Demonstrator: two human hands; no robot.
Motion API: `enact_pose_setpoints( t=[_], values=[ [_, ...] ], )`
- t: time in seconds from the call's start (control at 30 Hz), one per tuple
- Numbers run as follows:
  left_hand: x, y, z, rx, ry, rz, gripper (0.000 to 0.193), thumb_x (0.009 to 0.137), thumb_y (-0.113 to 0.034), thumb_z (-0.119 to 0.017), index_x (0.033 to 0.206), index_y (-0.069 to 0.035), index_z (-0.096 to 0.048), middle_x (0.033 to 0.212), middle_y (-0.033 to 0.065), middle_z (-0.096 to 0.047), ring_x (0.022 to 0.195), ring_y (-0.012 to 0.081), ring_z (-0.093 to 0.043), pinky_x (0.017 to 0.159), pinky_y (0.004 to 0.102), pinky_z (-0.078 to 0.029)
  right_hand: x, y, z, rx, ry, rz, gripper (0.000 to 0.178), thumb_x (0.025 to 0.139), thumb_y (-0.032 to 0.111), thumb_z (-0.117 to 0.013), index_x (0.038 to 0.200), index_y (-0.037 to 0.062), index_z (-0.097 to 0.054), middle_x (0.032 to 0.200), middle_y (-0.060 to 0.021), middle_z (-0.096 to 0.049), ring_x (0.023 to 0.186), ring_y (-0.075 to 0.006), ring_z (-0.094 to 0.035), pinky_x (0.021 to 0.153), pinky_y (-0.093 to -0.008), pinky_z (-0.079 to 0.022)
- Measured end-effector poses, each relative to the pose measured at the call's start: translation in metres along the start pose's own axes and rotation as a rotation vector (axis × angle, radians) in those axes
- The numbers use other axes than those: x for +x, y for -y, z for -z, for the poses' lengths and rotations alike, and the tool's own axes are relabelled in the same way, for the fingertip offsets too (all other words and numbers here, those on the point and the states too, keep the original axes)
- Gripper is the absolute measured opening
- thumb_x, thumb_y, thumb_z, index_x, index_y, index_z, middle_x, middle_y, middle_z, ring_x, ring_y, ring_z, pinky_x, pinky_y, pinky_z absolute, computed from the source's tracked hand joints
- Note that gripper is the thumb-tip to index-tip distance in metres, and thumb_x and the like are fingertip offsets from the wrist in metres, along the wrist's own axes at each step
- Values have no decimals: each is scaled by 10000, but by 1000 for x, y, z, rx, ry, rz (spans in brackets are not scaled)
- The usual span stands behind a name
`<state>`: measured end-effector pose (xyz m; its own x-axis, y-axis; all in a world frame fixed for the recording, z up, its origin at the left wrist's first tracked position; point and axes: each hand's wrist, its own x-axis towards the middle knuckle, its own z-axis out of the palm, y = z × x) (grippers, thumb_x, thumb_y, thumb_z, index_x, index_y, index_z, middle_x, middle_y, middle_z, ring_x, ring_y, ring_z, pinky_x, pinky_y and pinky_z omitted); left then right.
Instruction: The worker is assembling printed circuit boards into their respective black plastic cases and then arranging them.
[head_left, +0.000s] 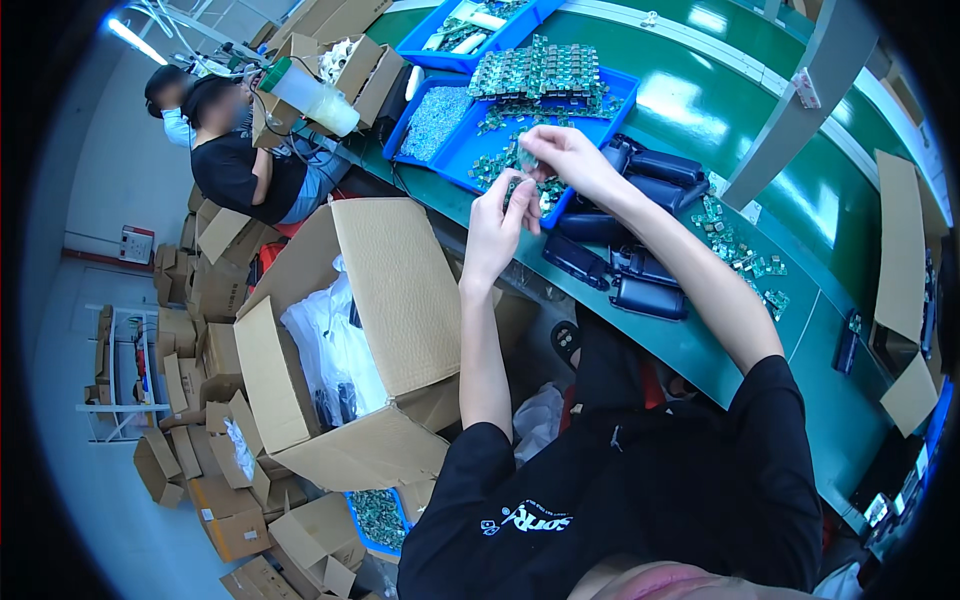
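Green board (527, 159) sits pinched in the right hand (562, 156); the left hand (501, 214) curls nearby, its hold I cannot tell

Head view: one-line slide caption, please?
Hands close together at a blue tray of green boards, dark casings alongside.

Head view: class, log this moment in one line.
Right hand: pinching green piece | left hand: beside it, grip unclear | blue tray: holds green boards

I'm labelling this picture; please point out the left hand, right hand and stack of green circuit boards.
Left hand (496, 217), head view, back of the hand.
Right hand (572, 160), head view, back of the hand.
Stack of green circuit boards (535, 72), head view, top surface.
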<state>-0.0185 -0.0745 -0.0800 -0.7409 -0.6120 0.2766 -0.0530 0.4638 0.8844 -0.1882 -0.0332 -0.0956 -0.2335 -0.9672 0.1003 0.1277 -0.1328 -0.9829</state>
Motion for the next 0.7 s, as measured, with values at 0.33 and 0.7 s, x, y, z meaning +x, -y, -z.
enact_pose_setpoints(
  t=[0.33,0.7],
  values=[
    [1,13,5,-327,-1,228,277,1037,-254,-498,1205,-38,-455,684,-27,-466,522,24,-390,464,179,-285,-11,2,-2,-508,-147,331,317,930,326,-651,1034,26,-655,961,-62,-662,857,-123,-623,711,-283,-498],
    [-9,5,9,-400,117,158,233,1026,-211,-516,1176,-33,-507,780,12,-566,596,62,-510,523,209,-387,-14,12,-1,-291,36,132,297,970,296,-613,1042,9,-629,918,-23,-643,772,-90,-617,676,-234,-486]
  ],
)
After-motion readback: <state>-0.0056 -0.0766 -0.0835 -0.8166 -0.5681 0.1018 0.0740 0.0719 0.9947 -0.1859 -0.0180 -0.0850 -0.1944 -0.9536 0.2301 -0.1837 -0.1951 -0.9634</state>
